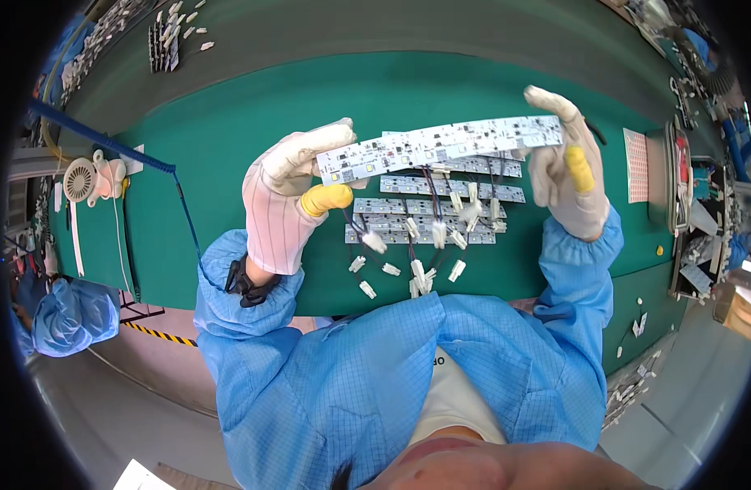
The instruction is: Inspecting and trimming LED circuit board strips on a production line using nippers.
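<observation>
Circuit strip (436, 145), white and dotted with components, spans the space between your hands, raised in front of the other strips. Your left hand (277, 204), gloved, pinches one end between its fingers and yellow-covered thumb. Your right hand (570, 188) is partly open at the other end, index finger raised; you can't tell how firmly it grips. Between and below your hands, wired strips (453, 188) and white connectors (420, 279) lie on the green bench (220, 135). Left of your left hand stands a small fan (80, 180).
</observation>
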A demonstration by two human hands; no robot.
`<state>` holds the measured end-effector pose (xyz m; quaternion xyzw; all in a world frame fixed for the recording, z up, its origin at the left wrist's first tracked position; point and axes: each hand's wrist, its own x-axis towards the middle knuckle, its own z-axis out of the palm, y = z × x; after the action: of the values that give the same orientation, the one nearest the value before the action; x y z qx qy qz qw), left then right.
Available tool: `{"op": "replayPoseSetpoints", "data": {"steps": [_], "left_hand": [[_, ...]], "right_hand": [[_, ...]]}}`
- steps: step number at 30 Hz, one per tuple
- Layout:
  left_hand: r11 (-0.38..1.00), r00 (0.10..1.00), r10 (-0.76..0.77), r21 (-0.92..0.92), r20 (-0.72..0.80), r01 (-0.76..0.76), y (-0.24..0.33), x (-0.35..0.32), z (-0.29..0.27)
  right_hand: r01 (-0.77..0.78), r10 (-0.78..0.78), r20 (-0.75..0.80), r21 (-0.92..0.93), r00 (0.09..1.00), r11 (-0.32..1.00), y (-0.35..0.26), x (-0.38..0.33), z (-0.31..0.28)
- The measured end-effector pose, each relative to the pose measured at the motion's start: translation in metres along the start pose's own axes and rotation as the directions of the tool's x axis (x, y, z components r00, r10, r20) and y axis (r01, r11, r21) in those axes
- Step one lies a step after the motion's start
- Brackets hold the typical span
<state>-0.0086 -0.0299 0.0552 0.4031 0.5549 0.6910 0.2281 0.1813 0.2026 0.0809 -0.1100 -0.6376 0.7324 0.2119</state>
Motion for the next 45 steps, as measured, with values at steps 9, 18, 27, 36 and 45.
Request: {"op": "replayPoseSetpoints", "data": {"steps": [9,18,27,36,45], "left_hand": [[0.991,0.992,0.121,0.043,0.039,-0.123,0.001,-0.002,-0.004],[0.993,0.993,0.108,0.05,0.056,-0.111,0.003,-0.005,-0.007],[0.979,0.994,0.11,0.171,0.018,-0.111,0.002,-0.002,-0.008],[0.976,0.998,0.05,0.215,-0.027,-0.043,0.008,-0.001,-0.007],[0.949,1.0,0.027,0.313,0.01,-0.028,0.006,0.002,-0.015]], "right_hand": [[0.023,-0.041,-0.132,-0.136,0.99,0.99,-0.003,-0.008,0.003],[0.039,-0.084,-0.193,-0.227,0.978,0.973,-0.002,-0.007,0.007],[0.141,-0.14,0.025,-0.093,0.99,0.986,0.004,-0.007,-0.007],[0.099,-0.105,-0.035,-0.128,0.994,0.987,-0.001,-0.01,-0.004],[0.035,-0.047,-0.069,-0.17,0.996,0.985,-0.008,-0.012,0.004]]}}
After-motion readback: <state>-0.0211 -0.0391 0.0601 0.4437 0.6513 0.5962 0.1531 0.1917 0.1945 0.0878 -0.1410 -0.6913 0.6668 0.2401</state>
